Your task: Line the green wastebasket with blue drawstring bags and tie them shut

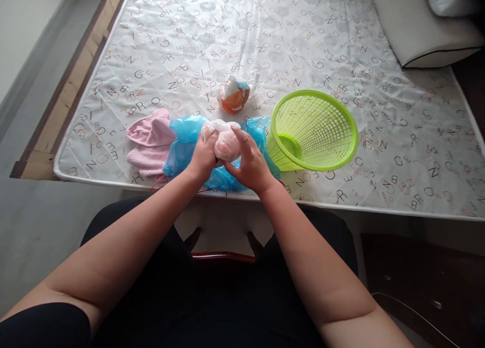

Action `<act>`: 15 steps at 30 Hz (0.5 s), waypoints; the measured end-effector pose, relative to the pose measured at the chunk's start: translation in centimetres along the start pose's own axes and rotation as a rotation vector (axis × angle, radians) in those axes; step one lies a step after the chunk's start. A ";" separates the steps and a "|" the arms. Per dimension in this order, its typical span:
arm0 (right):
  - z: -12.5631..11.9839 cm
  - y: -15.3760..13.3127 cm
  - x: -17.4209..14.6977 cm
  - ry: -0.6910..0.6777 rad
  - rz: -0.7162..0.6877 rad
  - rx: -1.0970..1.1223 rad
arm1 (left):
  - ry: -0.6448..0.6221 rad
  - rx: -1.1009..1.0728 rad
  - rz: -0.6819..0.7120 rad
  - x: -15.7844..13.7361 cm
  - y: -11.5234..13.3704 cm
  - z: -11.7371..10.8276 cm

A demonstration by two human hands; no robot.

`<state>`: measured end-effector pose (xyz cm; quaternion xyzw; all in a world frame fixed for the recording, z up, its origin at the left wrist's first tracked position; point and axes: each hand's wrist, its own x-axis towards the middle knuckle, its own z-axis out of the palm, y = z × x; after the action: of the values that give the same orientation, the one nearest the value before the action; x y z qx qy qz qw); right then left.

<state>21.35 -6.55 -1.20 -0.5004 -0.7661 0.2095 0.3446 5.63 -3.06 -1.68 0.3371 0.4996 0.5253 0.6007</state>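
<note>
Between my two hands is a bunched white plastic bag (228, 145), with something pinkish showing through it. My left hand (206, 153) is closed around the bag's left side. Cupped at the bag's right side, my right hand (250, 161) has its thumb and fingers apart; fingertips touch or nearly touch the plastic. Beneath both hands a crumpled blue plastic bag (182, 148) lies along the mattress edge. Pink fuzzy cloths (149, 143) lie at its left end. Beyond my hands sits a knotted white and orange plastic bag (234, 96).
A green mesh basket (352, 136) lies tipped to the right of my hands, its mouth facing me and rightward. Everything rests on a letter-printed mattress (322, 45) with a wooden bed frame (71, 90) at left. A pale cushion-like block (424, 30) stands at the far right corner.
</note>
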 end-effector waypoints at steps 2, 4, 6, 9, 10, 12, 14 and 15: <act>-0.3 0.2 -0.1 -0.001 -0.034 0.008 | -0.037 -0.067 0.018 0.9 0.3 -0.4; -0.6 0.4 -0.2 0.015 -0.055 -0.020 | -0.206 -0.120 -0.061 1.3 0.7 -0.7; -0.8 0.5 -0.3 0.023 -0.079 -0.049 | -0.370 -0.126 -0.176 1.1 1.0 -0.8; -0.5 0.6 -0.5 0.045 -0.102 -0.050 | -0.446 -0.011 -0.345 0.2 1.1 -0.7; -0.3 0.6 -0.6 0.049 -0.095 -0.042 | -0.444 0.034 -0.376 -0.1 1.2 -0.7; 0.2 0.7 -0.8 0.054 -0.055 -0.022 | -0.432 0.107 -0.371 -0.6 1.2 -0.6; 0.5 0.6 -1.0 0.077 -0.015 0.006 | -0.396 0.146 -0.295 -0.8 1.2 -0.3; 0.5 0.6 -1.1 0.101 0.000 0.022 | -0.370 0.175 -0.238 -0.8 1.2 -0.1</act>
<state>21.59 -7.27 -2.30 -0.5065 -0.7454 0.1923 0.3885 5.17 -3.59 -0.36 0.4171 0.4609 0.3350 0.7081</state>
